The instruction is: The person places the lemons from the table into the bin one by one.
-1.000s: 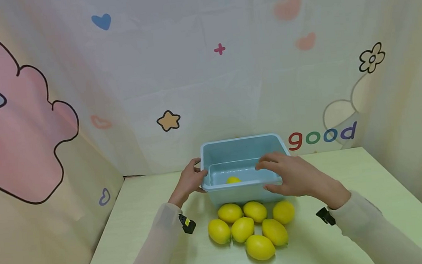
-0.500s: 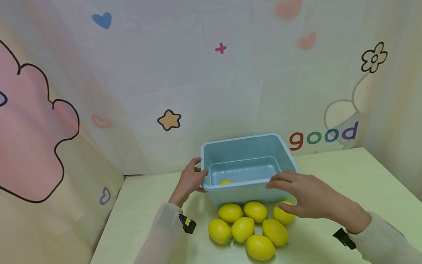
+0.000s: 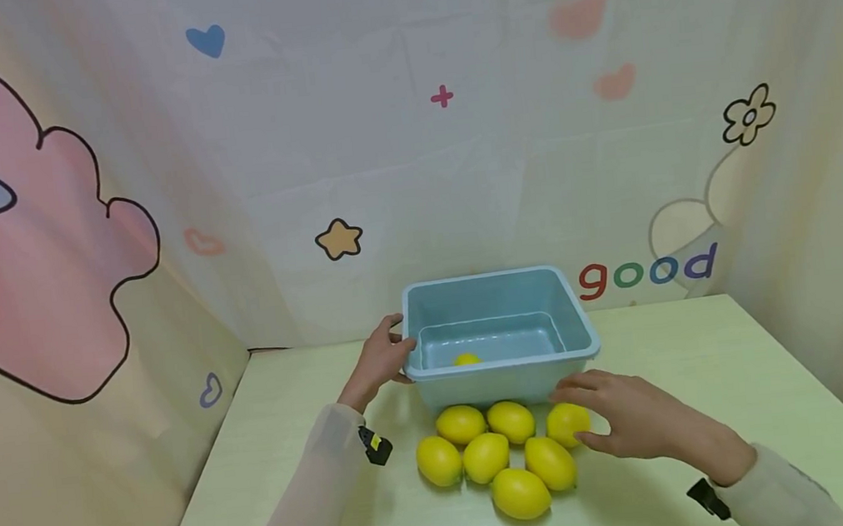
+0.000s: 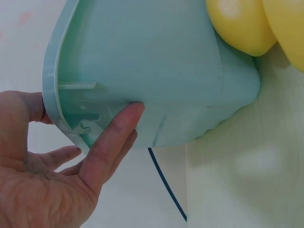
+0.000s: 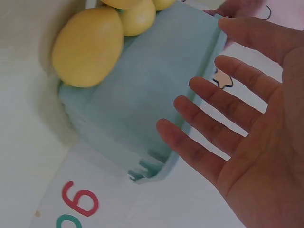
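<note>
Right grip has withdrawn from tub, fingers spread, empty; left grip holds tub; one lemon inside, seven lemons on table.

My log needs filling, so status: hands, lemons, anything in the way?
Left hand gripping blue bin at its left end. Right hand empty, near rightmost lemon. Seven lemons outside, another lemon visible inside. No obstruction seen.
</note>
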Action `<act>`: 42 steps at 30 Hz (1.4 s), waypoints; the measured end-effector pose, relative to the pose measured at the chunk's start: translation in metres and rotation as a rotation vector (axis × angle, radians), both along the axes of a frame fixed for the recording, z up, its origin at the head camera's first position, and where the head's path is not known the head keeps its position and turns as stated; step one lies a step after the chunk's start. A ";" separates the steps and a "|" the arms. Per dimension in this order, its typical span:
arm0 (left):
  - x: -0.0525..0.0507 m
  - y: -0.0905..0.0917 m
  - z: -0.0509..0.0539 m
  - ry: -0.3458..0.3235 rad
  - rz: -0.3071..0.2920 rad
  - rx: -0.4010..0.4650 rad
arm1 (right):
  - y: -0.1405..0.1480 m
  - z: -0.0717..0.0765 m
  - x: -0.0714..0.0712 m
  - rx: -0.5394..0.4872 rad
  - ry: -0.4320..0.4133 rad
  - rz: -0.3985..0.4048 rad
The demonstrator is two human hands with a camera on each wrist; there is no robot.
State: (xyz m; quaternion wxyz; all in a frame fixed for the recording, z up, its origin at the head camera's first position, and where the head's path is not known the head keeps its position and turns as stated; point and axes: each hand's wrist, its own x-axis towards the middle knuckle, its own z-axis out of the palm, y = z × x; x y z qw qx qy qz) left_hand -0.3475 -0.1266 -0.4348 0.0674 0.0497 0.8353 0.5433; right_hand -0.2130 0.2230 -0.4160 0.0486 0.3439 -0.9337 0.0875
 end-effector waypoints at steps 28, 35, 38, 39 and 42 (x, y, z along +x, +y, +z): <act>0.002 -0.002 -0.001 -0.016 0.006 0.008 | -0.001 -0.050 -0.042 0.052 -0.146 0.066; 0.001 -0.002 -0.001 -0.025 0.009 0.011 | -0.003 -0.059 -0.051 0.064 -0.213 0.067; 0.001 -0.002 0.000 -0.024 0.010 0.012 | -0.003 -0.064 -0.054 0.062 -0.232 0.067; 0.001 -0.001 0.000 -0.022 0.009 0.012 | -0.003 -0.065 -0.055 0.062 -0.237 0.066; 0.001 -0.001 0.001 -0.019 0.005 0.014 | -0.002 -0.070 -0.058 0.053 -0.248 0.071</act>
